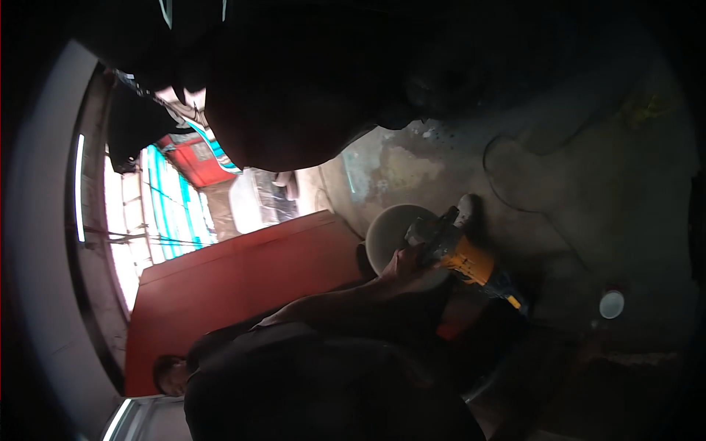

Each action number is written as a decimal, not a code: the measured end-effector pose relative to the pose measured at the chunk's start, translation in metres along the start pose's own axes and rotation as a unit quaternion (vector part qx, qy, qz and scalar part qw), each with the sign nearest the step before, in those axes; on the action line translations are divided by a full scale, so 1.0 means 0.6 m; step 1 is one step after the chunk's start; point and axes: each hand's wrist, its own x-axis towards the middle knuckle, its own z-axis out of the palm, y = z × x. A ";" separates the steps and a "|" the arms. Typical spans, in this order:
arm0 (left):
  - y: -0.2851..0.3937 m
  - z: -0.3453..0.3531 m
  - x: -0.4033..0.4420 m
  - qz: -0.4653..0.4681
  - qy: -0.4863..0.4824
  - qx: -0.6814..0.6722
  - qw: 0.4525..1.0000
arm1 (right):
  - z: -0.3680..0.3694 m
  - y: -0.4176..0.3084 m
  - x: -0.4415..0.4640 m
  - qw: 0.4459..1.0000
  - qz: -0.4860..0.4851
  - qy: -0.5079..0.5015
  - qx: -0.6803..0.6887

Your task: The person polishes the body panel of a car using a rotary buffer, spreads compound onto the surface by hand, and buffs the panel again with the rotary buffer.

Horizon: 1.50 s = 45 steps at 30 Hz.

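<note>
Neither my left hand nor my right hand shows in this sideways-turned view. Below centre, a co-worker's hand (403, 266) grips a yellow and black power tool (469, 261), which looks like an angle grinder or polisher. A large pale round disc (386, 239) lies beside the tool's head; whether it is fixed to the tool I cannot tell. That hand belongs to a person in dark clothing (294, 375) at the lower left. Across the top, a big dark shape (294, 95) fills the view, too dark to identify.
A long red panel (243, 272) stands behind the person. On the stained concrete floor (412, 165) runs a thin cable (488, 175). A small white round container (612, 303) sits at the right. Bright windows (165, 202) lie at the left.
</note>
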 end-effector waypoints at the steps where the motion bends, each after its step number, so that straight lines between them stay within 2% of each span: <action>1: -0.025 -0.005 -0.002 -0.006 0.008 -0.010 1.000 | -0.004 -0.034 -0.026 0.995 0.018 -0.037 0.090; 2: -0.037 -0.009 -0.003 -0.013 0.017 -0.023 1.000 | -0.002 -0.072 -0.046 0.971 0.015 -0.103 0.213; 3: -0.040 -0.020 -0.006 -0.011 0.017 -0.051 0.999 | 0.004 -0.116 -0.064 0.922 0.007 -0.194 0.334; 4: -0.048 -0.042 -0.012 -0.009 0.020 -0.079 0.997 | 0.019 -0.145 -0.081 0.760 -0.041 -0.377 0.528; 5: -0.062 -0.063 -0.013 -0.007 0.025 -0.106 0.994 | 0.048 -0.264 -0.122 0.878 0.003 -0.293 0.379; 6: -0.078 -0.079 -0.011 0.002 0.046 -0.125 0.991 | 0.078 -0.401 -0.166 0.946 0.074 -0.229 0.218; 7: -0.098 -0.092 -0.014 0.008 0.067 -0.145 0.987 | 0.114 -0.452 -0.193 0.955 0.004 -0.227 0.189; 9: -0.136 -0.126 -0.021 0.004 0.095 -0.184 0.978 | 0.169 -0.624 -0.263 0.961 -0.032 -0.250 0.115; 10: -0.158 -0.148 -0.025 -0.006 0.101 -0.202 0.974 | 0.195 -0.749 -0.323 0.960 0.003 -0.272 0.066; 12: -0.220 -0.188 -0.018 -0.051 0.100 -0.221 0.969 | 0.281 -0.853 -0.423 0.926 -0.152 -0.340 0.058; 13: -0.238 -0.216 -0.017 -0.083 0.090 -0.221 0.968 | 0.310 -0.918 -0.470 0.890 -0.276 -0.363 -0.014; 14: -0.257 -0.237 -0.017 -0.113 0.068 -0.217 0.967 | 0.335 -0.988 -0.519 0.838 -0.386 -0.376 -0.087; 16: -0.281 -0.251 -0.019 -0.090 0.114 -0.281 0.949 | 0.370 -1.107 -0.586 0.736 -0.577 -0.334 -0.121; 18: -0.322 -0.297 -0.020 -0.073 0.137 -0.321 0.934 | 0.441 -1.192 -0.650 0.687 -0.641 -0.315 -0.132; 19: -0.346 -0.316 -0.015 -0.076 0.148 -0.330 0.929 | 0.478 -1.227 -0.670 0.691 -0.648 -0.289 -0.139; 20: -0.371 -0.319 -0.004 -0.082 0.157 -0.337 0.925 | 0.510 -1.248 -0.677 0.696 -0.651 -0.265 -0.144; 22: -0.397 -0.299 -0.013 -0.094 0.179 -0.342 0.918 | 0.538 -1.238 -0.655 0.823 -0.488 -0.287 0.051; 23: -0.410 -0.303 -0.013 -0.102 0.186 -0.344 0.914 | 0.551 -1.241 -0.641 0.865 -0.424 -0.241 0.118; 25: -0.429 -0.327 -0.007 -0.115 0.212 -0.352 0.905 | 0.579 -1.252 -0.604 0.908 -0.294 -0.146 0.260; 26: -0.443 -0.344 -0.020 -0.121 0.222 -0.356 0.900 | 0.612 -1.235 -0.576 0.897 -0.417 -0.086 0.121; 27: -0.464 -0.357 -0.034 -0.130 0.233 -0.358 0.895 | 0.655 -1.207 -0.544 0.854 -0.519 -0.026 -0.025; 28: -0.482 -0.358 -0.038 -0.131 0.246 -0.371 0.886 | 0.675 -1.190 -0.527 0.780 -0.602 0.032 -0.169; 31: -0.518 -0.365 -0.050 -0.151 0.278 -0.384 0.868 | 0.679 -1.169 -0.570 0.826 -0.534 -0.180 -0.002; 32: -0.521 -0.375 -0.061 -0.168 0.281 -0.374 0.867 | 0.670 -1.181 -0.567 0.879 -0.420 -0.195 0.109; 33: -0.526 -0.379 -0.075 -0.190 0.286 -0.364 0.866 | 0.656 -1.200 -0.574 0.908 -0.292 -0.210 0.217; 34: -0.538 -0.372 -0.085 -0.207 0.286 -0.384 0.853 | 0.644 -1.210 -0.574 0.910 -0.151 -0.220 0.316; 35: -0.556 -0.364 -0.095 -0.224 0.286 -0.400 0.841 | 0.645 -1.218 -0.555 0.912 -0.146 -0.194 0.329; 37: -0.542 -0.386 -0.125 -0.245 0.280 -0.456 0.808 | 0.697 -1.174 -0.528 0.916 -0.260 -0.252 0.171; 39: -0.554 -0.390 -0.148 -0.280 0.281 -0.458 0.796 | 0.711 -1.150 -0.572 0.821 -0.502 -0.272 0.016; 41: -0.568 -0.380 -0.152 -0.292 0.303 -0.481 0.769 | 0.683 -1.146 -0.639 0.793 -0.511 -0.329 0.051; 42: -0.583 -0.367 -0.154 -0.290 0.322 -0.497 0.752 | 0.668 -1.160 -0.670 0.775 -0.540 -0.328 0.015; 43: -0.589 -0.360 -0.155 -0.303 0.333 -0.489 0.747 | 0.658 -1.193 -0.699 0.745 -0.586 -0.316 -0.038; 44: -0.594 -0.351 -0.156 -0.278 0.361 -0.499 0.737 | 0.648 -1.226 -0.727 0.710 -0.631 -0.301 -0.085; 45: -0.586 -0.363 -0.163 -0.311 0.354 -0.484 0.737 | 0.637 -1.274 -0.765 0.654 -0.693 -0.267 -0.145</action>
